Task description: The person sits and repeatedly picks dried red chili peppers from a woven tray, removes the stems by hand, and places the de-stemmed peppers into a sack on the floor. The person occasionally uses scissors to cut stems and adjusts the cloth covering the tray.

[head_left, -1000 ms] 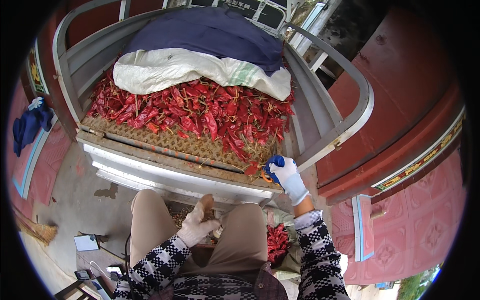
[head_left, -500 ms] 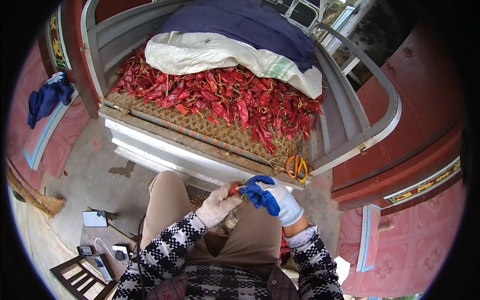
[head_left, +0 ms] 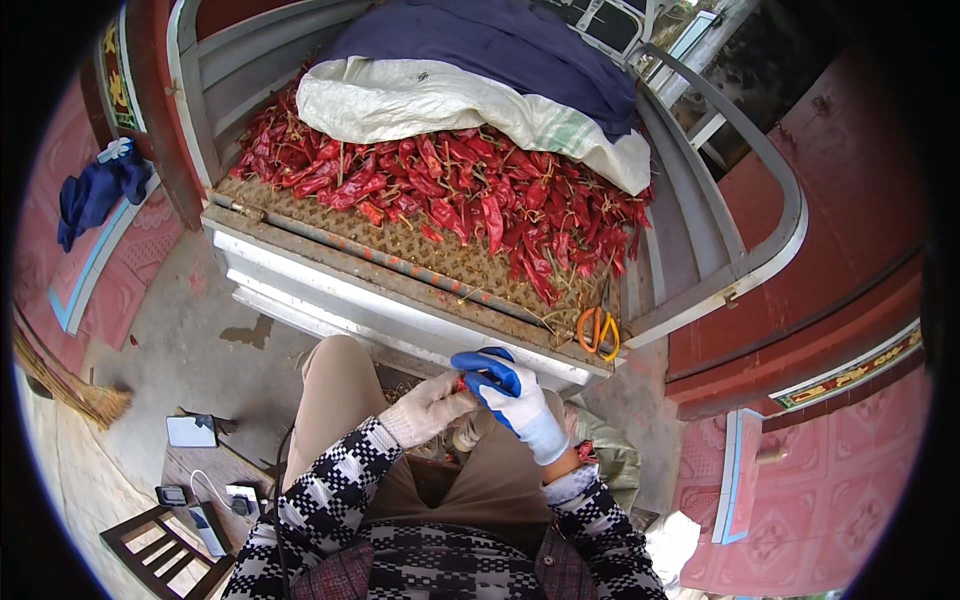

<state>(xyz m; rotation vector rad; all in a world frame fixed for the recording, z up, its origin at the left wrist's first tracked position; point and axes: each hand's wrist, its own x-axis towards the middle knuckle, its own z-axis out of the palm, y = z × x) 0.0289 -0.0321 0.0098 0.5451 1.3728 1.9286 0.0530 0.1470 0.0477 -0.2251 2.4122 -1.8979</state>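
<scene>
Over my lap, my left hand (head_left: 428, 410), in a pale knitted glove, has its fingers closed on a red chili (head_left: 462, 385), which is mostly hidden. My right hand (head_left: 500, 395), in a blue-and-white glove, curls its fingers over the same chili, touching the left. Just beyond my hands, orange-handled scissors (head_left: 598, 332) rest at the right front of the metal truck bed (head_left: 345, 255). A big heap of red dried chilies (head_left: 440, 195) covers the bed, with a white woven sack (head_left: 400, 100) and a navy cloth (head_left: 480, 45) over its back part.
A grey railing (head_left: 770, 170) rounds the bed. At lower left, a low wooden table (head_left: 190, 465) holds small devices, beside a wooden chair (head_left: 150, 555). A straw broom (head_left: 100, 400) lies at left, below navy clothing (head_left: 95, 195). A pale green sack (head_left: 615, 450) sits right of my legs.
My right hand has let go of the scissors on the bed edge and moved down-left to join my left hand at the chili. Since half a second ago its fingers have turned further over the chili.
</scene>
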